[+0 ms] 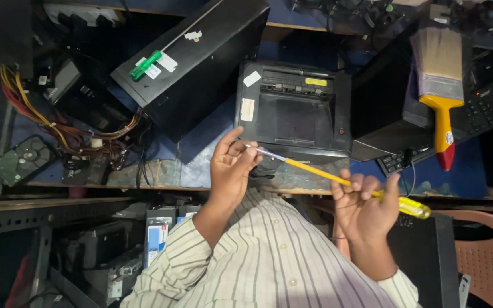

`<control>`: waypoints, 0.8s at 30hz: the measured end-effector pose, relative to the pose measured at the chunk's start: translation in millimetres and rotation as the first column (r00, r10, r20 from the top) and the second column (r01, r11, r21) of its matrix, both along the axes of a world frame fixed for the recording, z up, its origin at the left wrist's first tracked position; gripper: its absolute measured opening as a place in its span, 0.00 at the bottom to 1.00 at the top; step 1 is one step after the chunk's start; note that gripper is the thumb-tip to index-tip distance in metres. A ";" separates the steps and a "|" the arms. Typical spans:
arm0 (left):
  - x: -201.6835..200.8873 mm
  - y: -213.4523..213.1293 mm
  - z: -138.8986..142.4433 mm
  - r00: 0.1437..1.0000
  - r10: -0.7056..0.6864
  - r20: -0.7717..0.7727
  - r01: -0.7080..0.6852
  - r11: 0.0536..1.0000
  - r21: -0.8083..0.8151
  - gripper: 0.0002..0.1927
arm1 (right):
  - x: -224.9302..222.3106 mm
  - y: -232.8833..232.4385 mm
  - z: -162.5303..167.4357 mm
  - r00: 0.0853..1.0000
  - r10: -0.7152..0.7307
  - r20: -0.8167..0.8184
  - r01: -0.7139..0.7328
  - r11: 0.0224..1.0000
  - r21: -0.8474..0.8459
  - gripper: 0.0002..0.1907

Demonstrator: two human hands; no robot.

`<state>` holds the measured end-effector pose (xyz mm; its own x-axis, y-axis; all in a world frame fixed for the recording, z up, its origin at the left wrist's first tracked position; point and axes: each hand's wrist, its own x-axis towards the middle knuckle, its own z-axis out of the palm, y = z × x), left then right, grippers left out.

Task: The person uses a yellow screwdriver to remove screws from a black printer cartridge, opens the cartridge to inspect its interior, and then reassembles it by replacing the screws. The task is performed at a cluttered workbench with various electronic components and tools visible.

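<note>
Right hand (366, 208) clenched round the long yellow-handled steel screwdriver (315, 170), near bench edge. Left hand (230, 171) fingertips pinch its tip, just near of the black plastic printer (292, 108). I judge tip-handling in hand; next needs a steady shaft.

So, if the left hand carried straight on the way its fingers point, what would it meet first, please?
Probably the black printer just beyond the left hand, whose fingers pinch the screwdriver tip; depth is hard to judge.

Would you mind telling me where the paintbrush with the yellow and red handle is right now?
In the head view, the paintbrush lies at the upper right, bristles away from the person, resting across a black keyboard, right of the black printer.
</note>
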<state>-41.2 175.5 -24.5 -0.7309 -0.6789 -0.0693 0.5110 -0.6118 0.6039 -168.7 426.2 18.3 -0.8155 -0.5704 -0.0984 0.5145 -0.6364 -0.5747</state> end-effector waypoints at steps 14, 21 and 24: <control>-8.3 13.0 -0.1 0.958 -0.285 0.034 0.277 0.949 0.151 0.19 | 4.4 14.8 5.4 0.860 0.302 -0.410 -0.215 0.945 0.246 0.28; -12.0 7.1 4.4 0.965 -0.264 0.007 0.261 0.957 0.128 0.19 | -21.1 68.7 51.4 0.747 0.424 -0.512 -0.155 0.860 0.486 0.31; -14.6 10.2 9.7 0.958 -0.287 0.000 0.285 0.951 0.122 0.19 | -22.3 74.9 99.1 0.585 0.600 -0.546 0.049 0.645 0.762 0.27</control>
